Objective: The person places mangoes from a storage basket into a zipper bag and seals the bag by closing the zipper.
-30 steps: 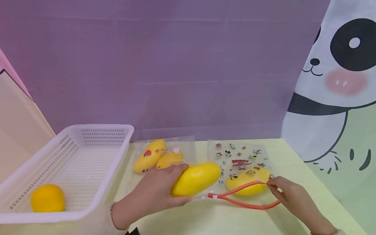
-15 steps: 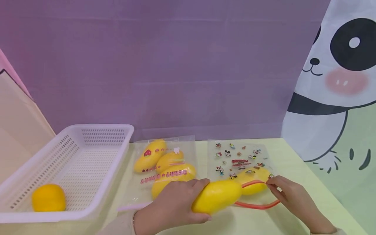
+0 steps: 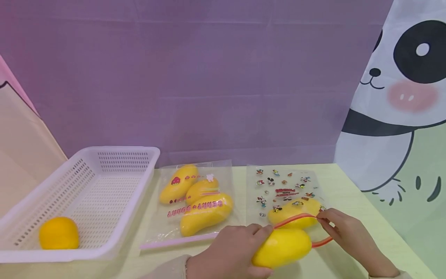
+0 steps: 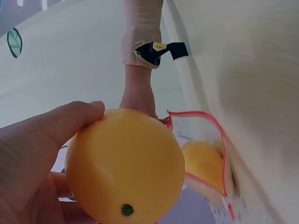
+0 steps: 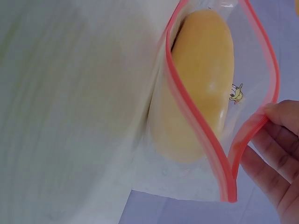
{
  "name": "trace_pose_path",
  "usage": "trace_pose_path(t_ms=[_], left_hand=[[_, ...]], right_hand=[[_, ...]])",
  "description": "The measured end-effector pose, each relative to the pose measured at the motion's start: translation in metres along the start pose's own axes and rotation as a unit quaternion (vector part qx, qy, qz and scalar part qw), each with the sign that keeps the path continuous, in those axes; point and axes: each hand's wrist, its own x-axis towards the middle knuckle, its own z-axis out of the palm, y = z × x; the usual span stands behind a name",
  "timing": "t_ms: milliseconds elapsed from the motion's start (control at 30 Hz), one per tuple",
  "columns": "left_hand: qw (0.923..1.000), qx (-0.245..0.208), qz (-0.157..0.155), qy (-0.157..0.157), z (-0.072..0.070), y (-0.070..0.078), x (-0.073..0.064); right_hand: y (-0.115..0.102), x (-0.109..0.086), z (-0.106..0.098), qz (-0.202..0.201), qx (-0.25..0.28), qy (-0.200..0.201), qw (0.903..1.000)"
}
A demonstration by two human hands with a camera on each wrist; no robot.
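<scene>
My left hand (image 3: 231,252) grips a yellow mango (image 3: 283,248), whose small green stem spot faces the left wrist camera. That mango is at the mouth of a clear printed zip bag (image 3: 256,188), in front of its red zip edge (image 5: 191,109). My right hand (image 3: 352,236) pinches the upper side of this edge between thumb and fingers, and the mouth gapes. Another mango (image 5: 201,88) lies inside the bag. Whether the held mango touches the bag's edge, I cannot tell.
Left of the printed bag lies a second clear zip bag (image 3: 160,232) with a pale pink edge and 3 mangoes inside. A white perforated basket (image 3: 115,186) stands at far left, holding an orange-yellow fruit (image 3: 59,233). A purple cloth (image 3: 223,85) hangs behind the table.
My left hand has carried the mango rightward and nearer from beside the second bag to the red-edged mouth. My right hand has kept its pinch in place.
</scene>
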Motion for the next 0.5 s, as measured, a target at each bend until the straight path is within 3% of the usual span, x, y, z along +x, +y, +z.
trace_pose_path(t_ms=[233, 400, 500], left_hand=[[0.9998, 0.021, -0.002, 0.005, 0.01, 0.012, 0.011], [0.9985, 0.049, -0.003, 0.025, 0.016, 0.015, 0.017], [0.9981, 0.058, -0.006, 0.017, 0.02, 0.017, 0.022]], right_hand=[[0.0, 0.0, 0.001, -0.003, 0.005, 0.003, 1.0], [-0.001, 0.001, 0.0, 0.0, 0.0, 0.0, 1.0], [-0.001, 0.0, -0.001, 0.0, 0.001, 0.0, 1.0]])
